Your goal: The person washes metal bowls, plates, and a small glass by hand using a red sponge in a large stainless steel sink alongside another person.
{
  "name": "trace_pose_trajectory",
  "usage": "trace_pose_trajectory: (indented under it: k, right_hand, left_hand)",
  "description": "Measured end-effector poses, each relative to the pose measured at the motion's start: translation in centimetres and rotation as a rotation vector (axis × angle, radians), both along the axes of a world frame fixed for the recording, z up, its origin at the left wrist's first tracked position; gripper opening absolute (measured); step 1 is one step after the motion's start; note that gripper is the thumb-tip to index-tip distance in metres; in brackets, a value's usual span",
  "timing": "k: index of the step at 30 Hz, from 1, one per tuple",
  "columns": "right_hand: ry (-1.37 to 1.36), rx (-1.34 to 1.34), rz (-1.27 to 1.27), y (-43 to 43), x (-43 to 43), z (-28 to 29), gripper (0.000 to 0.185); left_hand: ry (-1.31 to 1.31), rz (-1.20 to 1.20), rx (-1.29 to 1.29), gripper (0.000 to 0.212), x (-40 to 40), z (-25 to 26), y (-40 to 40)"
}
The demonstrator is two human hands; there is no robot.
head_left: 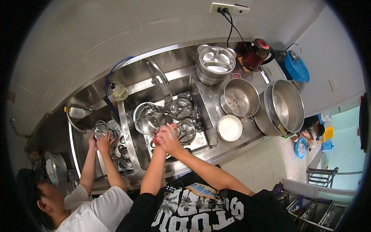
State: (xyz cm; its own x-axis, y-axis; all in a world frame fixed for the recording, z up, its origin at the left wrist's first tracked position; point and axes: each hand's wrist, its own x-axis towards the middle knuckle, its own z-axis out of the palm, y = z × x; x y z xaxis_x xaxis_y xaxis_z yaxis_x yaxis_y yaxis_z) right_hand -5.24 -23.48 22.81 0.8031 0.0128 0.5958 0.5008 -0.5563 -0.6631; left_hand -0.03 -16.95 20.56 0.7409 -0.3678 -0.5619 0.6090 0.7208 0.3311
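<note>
My right hand lies over my left hand, and the two are pressed together above the near side of the right sink basin. A small red patch shows at their left edge; what it is, and whether anything sits between the palms, stays hidden. Just beyond them a shiny steel bowl leans among other wet steel dishes. Water runs from the curved faucet onto a round steel dish. Beside my right hand is another steel dish, with spoons near it.
A co-worker's hands wash at the left basin. On the right counter stand stacked divided steel trays, a steel pot, a white-filled bowl, larger nested pots and a red electric kettle. A soap bottle stands behind the basins.
</note>
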Motion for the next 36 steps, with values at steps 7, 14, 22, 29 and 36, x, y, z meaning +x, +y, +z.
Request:
trace_pose_trajectory:
  k: [7, 14, 22, 29, 36]
  right_hand:
    - [0.206, 0.356, -0.323, -1.2, 7.7, 2.4, 0.015]
    - [0.643, 0.255, -0.217, -5.2, 9.6, -3.2, 0.031]
    - [0.252, 0.194, -0.002, 2.9, -0.7, 1.5, 0.034]
    - [0.671, 1.181, -0.318, 1.9, 4.9, -4.0, 0.049]
    - [0.635, 0.389, -0.254, -1.5, 7.9, -1.7, 0.044]
  left_hand:
    - [0.046, -0.249, -0.372, 0.052, -0.1, -0.3, 4.2]
    - [-0.126, -0.395, -0.436, 0.046, 1.8, -4.1, 2.8]
    - [-0.384, -0.139, -0.375, 0.060, 3.9, -15.2, 9.2]
    - [-0.480, 0.031, -0.331, 0.078, 1.4, -10.7, 3.6]
    - [-0.438, 0.022, -0.226, 0.077, 1.9, -7.6, 4.0]
